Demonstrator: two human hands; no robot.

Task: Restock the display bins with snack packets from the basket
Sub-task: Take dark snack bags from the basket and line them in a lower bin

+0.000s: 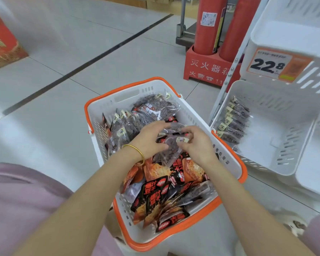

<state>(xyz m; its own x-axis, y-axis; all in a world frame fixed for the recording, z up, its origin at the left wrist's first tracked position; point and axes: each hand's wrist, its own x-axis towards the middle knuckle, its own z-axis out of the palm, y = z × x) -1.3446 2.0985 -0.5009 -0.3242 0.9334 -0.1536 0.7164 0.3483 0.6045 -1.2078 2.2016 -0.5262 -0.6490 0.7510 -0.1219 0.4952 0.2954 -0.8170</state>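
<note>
A person crouches over a white plastic basket with an orange rim [97,117] set on the tiled floor, just beside a white slotted lower display bin [262,97]. Both hands are down in the middle of the basket. The left hand [148,139], with a gold bangle [137,150] on its wrist, curls its fingers over a few clear plastic packets of dark brown snacks [171,146], and the right hand [198,145] pinches the labelled top edge of the same bunch between thumb and fingers. The restocking looks to be at an early stage. Only one short row of matching clear packets [233,124] stands against the left wall of the lower bin, and the rest of its floor is bare. The white upper display bin [284,34], which carries an orange price tag [272,65], shows no packets from this angle. The basket is far from emptied: more clear packets are stacked at its far end, and glossy orange-and-black snack packets [161,191] fill its near half, apparently untouched.
</note>
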